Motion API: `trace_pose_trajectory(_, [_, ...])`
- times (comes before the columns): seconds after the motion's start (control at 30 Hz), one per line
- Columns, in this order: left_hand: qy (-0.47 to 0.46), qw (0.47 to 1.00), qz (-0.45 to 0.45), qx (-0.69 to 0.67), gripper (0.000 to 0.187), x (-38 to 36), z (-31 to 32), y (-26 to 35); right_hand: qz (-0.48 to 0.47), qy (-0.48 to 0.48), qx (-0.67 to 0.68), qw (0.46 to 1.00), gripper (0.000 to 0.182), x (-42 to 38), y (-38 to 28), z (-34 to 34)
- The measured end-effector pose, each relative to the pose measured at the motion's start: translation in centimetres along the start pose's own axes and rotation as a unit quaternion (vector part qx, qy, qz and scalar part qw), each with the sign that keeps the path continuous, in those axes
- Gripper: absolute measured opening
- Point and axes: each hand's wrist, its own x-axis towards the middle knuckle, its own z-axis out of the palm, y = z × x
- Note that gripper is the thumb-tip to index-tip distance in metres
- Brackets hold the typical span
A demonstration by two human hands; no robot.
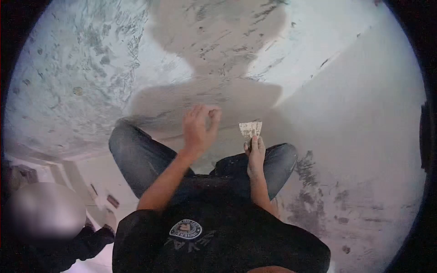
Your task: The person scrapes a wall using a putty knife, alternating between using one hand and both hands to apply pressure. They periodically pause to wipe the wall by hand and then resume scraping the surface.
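black shirt (218, 248) nearest; your left hand (196, 132) half-curled, contents unclear; your right hand (256, 157) grips a spattered scraper (250, 128), blade pointing far.

The head view is looking forward and down from the wearer's head, facing the bent legs (141, 154) and plastered wall (223, 98).

Pale surface (359, 104), floor or wall unclear. Grey smears (104, 57) at 10 to 11 o'clock, dark patches (307, 204) at 4; broad shadow (214, 59) falls at 12.
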Motion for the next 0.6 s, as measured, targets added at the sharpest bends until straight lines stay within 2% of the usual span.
trace_pose_trajectory(0.03, [0.057, 0.998, 0.023, -0.023, 0.025, 0.5, 0.6, 1.8, 0.051, 0.02, 0.05, 0.997, 0.026, 0.0, 1.4, 0.1])
trace_pose_trajectory(0.1, [0.022, 0.978, 0.193, -0.07, 0.035, -3.3, 4.6, 3.8, 0.156, 0.046, 0.12, 0.979, 0.029, -0.5, 1.9, 1.2])
trace_pose_trajectory(0.13, [-0.106, 0.943, 0.293, -0.118, 0.045, -4.6, 5.5, 5.3, 0.157, 0.049, 0.128, 0.978, 0.029, -0.1, 2.3, 0.9])
trace_pose_trajectory(0.17, [-0.231, 0.879, 0.384, -0.162, 0.055, -5.2, 6.0, 6.1, 0.187, -0.029, 0.196, 0.962, 0.029, 0.7, 3.1, 0.5])
trace_pose_trajectory(0.2, [-0.234, 0.878, 0.386, -0.159, 0.055, -5.4, 6.0, 5.5, 0.214, -0.109, 0.259, 0.936, 0.028, 1.6, 3.8, 0.1])
trace_pose_trajectory(0.23, [-0.254, 0.877, 0.388, -0.123, 0.058, -5.8, 5.8, 3.9, 0.193, -0.172, 0.298, 0.919, 0.026, 1.9, 4.0, 0.0])
trace_pose_trajectory(0.27, [-0.275, 0.874, 0.391, -0.086, 0.06, -6.0, 5.2, 2.4, 0.194, -0.171, 0.302, 0.918, 0.026, 1.4, 3.1, 0.0])
trace_pose_trajectory(0.3, [-0.445, 0.884, 0.123, 0.072, 0.064, -5.3, 4.1, 0.9, 0.224, -0.064, 0.356, 0.905, 0.027, 1.2, 1.3, 0.8])
trace_pose_trajectory(0.33, [-0.449, 0.881, 0.127, 0.081, 0.064, -5.1, 3.7, 0.9, 0.255, 0.045, 0.406, 0.877, 0.029, 1.1, 0.4, 1.5])
trace_pose_trajectory(0.37, [-0.241, 0.959, 0.145, 0.028, 0.064, -5.5, 3.3, 1.2, 0.263, 0.048, 0.435, 0.86, 0.024, 1.7, 1.6, 1.6])
trace_pose_trajectory(0.4, [-0.017, 0.986, 0.164, -0.028, 0.064, -5.2, 3.0, 1.3, 0.26, 0.046, 0.447, 0.854, 0.024, 2.4, 2.9, 2.4])
trace_pose_trajectory(0.43, [-0.103, 0.957, 0.268, -0.048, 0.068, -6.2, 3.2, 3.3, 0.297, 0.0, 0.428, 0.854, 0.022, 2.9, 3.9, 3.9])
trace_pose_trajectory(0.47, [-0.114, 0.954, 0.274, -0.043, 0.068, -6.4, 2.8, 3.4, 0.334, -0.042, 0.406, 0.85, 0.02, 2.4, 4.1, 5.5])
trace_pose_trajectory(0.5, [-0.179, 0.915, 0.359, -0.04, 0.068, -6.6, 2.6, 3.6, 0.333, -0.041, 0.414, 0.846, 0.02, 2.5, 4.2, 7.0])
trace_pose_trajectory(0.57, [-0.293, 0.807, 0.511, -0.041, 0.067, -7.1, 2.7, 4.2, 0.42, -0.113, 0.501, 0.749, 0.016, 2.3, 2.0, 9.0])
trace_pose_trajectory(0.6, [-0.241, 0.859, 0.45, 0.043, 0.066, -5.8, 1.0, 2.4, 0.412, -0.117, 0.506, 0.749, 0.016, 2.2, 0.6, 8.7])
